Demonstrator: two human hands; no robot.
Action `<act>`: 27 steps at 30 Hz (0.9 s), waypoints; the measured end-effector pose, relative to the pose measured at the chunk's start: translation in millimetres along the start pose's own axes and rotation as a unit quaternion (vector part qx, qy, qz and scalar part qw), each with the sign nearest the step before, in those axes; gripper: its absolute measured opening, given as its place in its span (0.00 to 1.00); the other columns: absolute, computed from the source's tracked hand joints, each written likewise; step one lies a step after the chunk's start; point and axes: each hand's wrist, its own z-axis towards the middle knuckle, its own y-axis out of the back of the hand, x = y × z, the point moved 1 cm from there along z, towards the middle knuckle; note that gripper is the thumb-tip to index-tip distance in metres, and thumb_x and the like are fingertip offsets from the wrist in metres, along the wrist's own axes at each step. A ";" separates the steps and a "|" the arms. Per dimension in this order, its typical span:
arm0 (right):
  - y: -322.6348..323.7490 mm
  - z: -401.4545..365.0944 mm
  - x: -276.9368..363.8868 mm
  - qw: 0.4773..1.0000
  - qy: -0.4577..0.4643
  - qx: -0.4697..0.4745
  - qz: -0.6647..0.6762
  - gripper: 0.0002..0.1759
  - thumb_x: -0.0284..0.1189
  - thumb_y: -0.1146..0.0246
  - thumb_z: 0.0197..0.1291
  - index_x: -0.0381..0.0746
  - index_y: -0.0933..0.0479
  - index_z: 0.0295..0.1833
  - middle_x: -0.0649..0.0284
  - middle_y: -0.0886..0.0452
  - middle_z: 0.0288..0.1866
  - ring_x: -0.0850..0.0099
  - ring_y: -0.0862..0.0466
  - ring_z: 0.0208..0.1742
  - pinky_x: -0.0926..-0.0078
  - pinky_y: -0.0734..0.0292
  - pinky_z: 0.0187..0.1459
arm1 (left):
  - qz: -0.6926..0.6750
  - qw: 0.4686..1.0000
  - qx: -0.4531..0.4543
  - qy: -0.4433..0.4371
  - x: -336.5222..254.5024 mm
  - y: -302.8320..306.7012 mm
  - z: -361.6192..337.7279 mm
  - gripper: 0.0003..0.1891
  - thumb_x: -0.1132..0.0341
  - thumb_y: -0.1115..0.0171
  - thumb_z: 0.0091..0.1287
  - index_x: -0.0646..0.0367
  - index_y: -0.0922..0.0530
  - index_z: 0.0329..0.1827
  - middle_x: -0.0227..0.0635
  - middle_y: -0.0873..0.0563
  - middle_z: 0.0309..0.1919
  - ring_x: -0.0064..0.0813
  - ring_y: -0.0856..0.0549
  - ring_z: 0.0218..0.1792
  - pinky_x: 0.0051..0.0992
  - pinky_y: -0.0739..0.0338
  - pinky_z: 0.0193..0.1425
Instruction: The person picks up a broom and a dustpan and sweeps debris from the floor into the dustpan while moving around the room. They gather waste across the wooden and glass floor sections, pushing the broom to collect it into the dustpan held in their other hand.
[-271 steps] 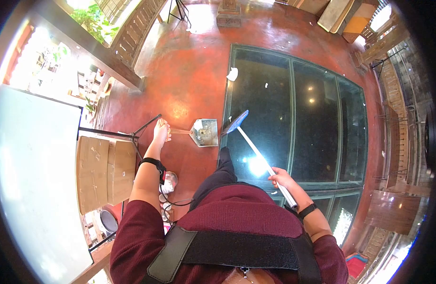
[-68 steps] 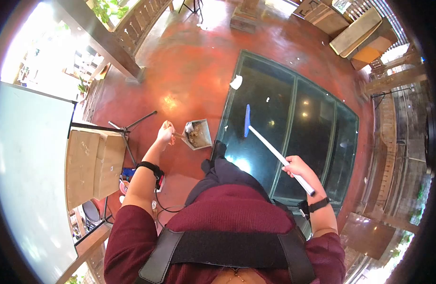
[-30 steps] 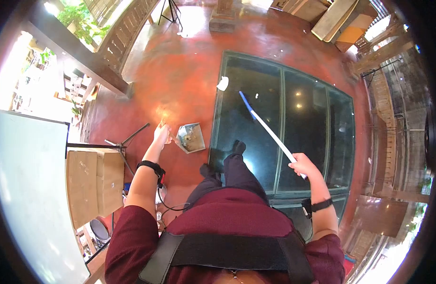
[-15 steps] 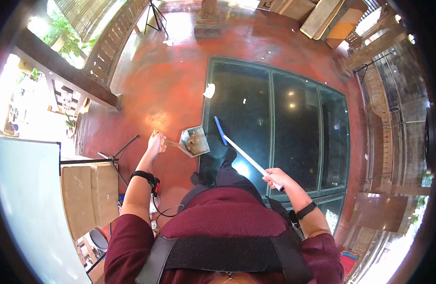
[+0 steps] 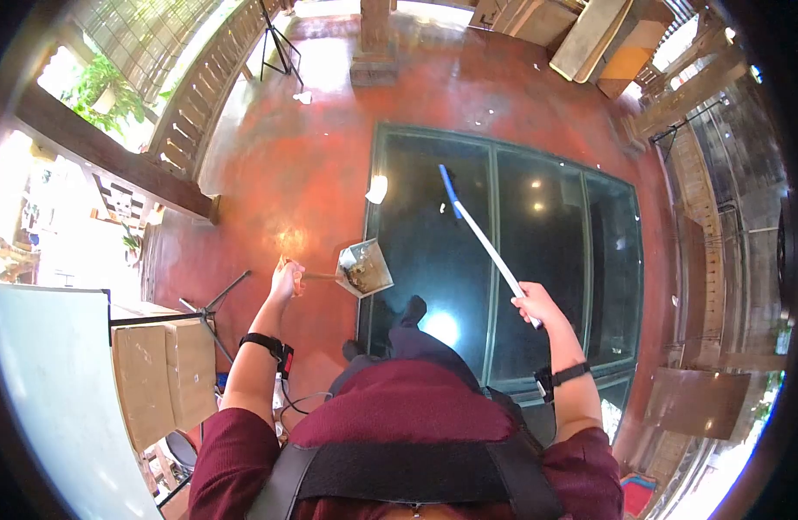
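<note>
My left hand (image 5: 287, 279) is closed round the handle of a dustpan (image 5: 365, 267), whose pan holds some brownish debris and lies over the left edge of the dark glass floor panel (image 5: 537, 251). In my right hand (image 5: 536, 305) is the white stick of a broom (image 5: 490, 245); its blue head points away from me over the glass. Right beside the broom head lies a small white scrap (image 5: 442, 208). A larger crumpled white piece (image 5: 377, 189) rests on the panel's left border, beyond the dustpan.
Red floor (image 5: 269, 182) surrounds the glass. More white bits (image 5: 302, 98) lie farther off. A black tripod (image 5: 280, 52) and a wooden post (image 5: 374, 52) stand ahead. Cardboard boxes (image 5: 165, 373), a stand's legs (image 5: 217, 303) and a whiteboard (image 5: 61, 399) are at my left.
My right hand has moved up and right, carrying the broom head farther forward to the small scrap. The dustpan has shifted slightly right, and one foot has moved.
</note>
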 end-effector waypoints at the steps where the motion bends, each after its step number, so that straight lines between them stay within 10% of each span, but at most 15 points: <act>1: -0.5 20.1 7.7 0.998 0.001 -0.016 -0.055 0.09 0.22 0.44 0.47 0.33 0.30 0.37 0.65 0.30 0.18 0.78 0.29 0.14 0.79 0.32 0.15 | 0.000 1.000 -0.019 0.007 -4.5 -3.0 -1.1 0.07 0.65 0.53 0.51 0.53 0.32 0.32 0.33 0.26 0.27 0.27 0.28 0.14 0.27 0.31 0.13; 6: -21.0 105.9 -5.8 0.950 0.024 -0.104 -0.293 0.10 0.22 0.47 0.40 0.29 0.28 0.32 0.52 0.25 0.19 0.66 0.22 0.19 0.69 0.27 0.22 | -0.009 0.998 -0.063 0.017 -3.8 1.7 18.2 0.08 0.65 0.51 0.49 0.52 0.33 0.32 0.35 0.27 0.27 0.29 0.28 0.14 0.29 0.30 0.14; 10: -11.9 68.5 24.1 0.995 -0.061 0.070 -0.045 0.08 0.21 0.41 0.46 0.31 0.29 0.33 0.61 0.28 0.16 0.75 0.26 0.17 0.76 0.33 0.15 | -0.055 0.996 -0.070 0.010 -9.9 5.9 44.3 0.08 0.65 0.50 0.48 0.52 0.33 0.32 0.35 0.28 0.26 0.30 0.27 0.14 0.30 0.30 0.14; 18: 38.8 33.1 24.6 0.964 -0.040 0.126 0.231 0.11 0.19 0.46 0.50 0.33 0.31 0.42 0.70 0.33 0.22 0.86 0.35 0.14 0.88 0.39 0.12 | -0.062 0.993 -0.100 -0.010 -48.6 19.8 92.4 0.07 0.66 0.48 0.46 0.53 0.36 0.26 0.29 0.31 0.19 0.24 0.31 0.14 0.27 0.29 0.15; 24: 30.1 70.0 79.7 0.998 0.031 0.057 0.025 0.13 0.20 0.45 0.50 0.34 0.31 0.44 0.70 0.34 0.17 0.84 0.35 0.13 0.84 0.38 0.12 | -0.065 0.995 -0.071 -0.007 -84.1 31.1 141.7 0.07 0.66 0.50 0.48 0.49 0.38 0.28 0.27 0.33 0.16 0.22 0.34 0.10 0.25 0.32 0.13; 27: -5.3 115.5 118.6 0.983 0.087 -0.023 -0.163 0.18 0.22 0.44 0.43 0.32 0.30 0.45 0.49 0.23 0.32 0.59 0.21 0.34 0.68 0.26 0.36 | -0.048 0.997 -0.056 0.000 -103.9 30.5 158.6 0.08 0.67 0.50 0.48 0.49 0.38 0.30 0.28 0.32 0.16 0.22 0.33 0.10 0.25 0.32 0.13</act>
